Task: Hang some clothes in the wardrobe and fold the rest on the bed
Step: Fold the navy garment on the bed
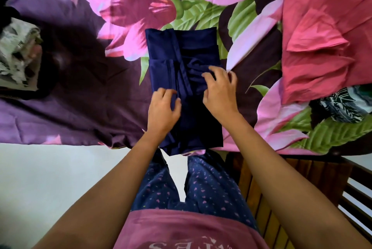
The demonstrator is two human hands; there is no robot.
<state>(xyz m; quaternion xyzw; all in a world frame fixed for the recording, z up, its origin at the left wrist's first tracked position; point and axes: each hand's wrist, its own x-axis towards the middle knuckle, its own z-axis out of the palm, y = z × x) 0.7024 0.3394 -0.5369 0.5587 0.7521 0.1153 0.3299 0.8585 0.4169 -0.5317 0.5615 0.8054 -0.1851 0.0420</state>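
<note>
A dark navy garment (181, 47) lies folded into a long narrow strip on the floral bedsheet (80, 87), its near end hanging over the bed's edge. My left hand (164, 110) rests on the garment's left side with fingers curled into the fabric. On the bunched folds at the garment's right middle lies my right hand (219, 89), fingers bent and touching the cloth.
A pink-red cloth (322, 37) lies spread at the right of the bed, with a black-and-white patterned garment (342, 103) below it. A pale printed pile of clothes (18, 53) sits at the left edge. A wooden frame (281, 188) stands at my right.
</note>
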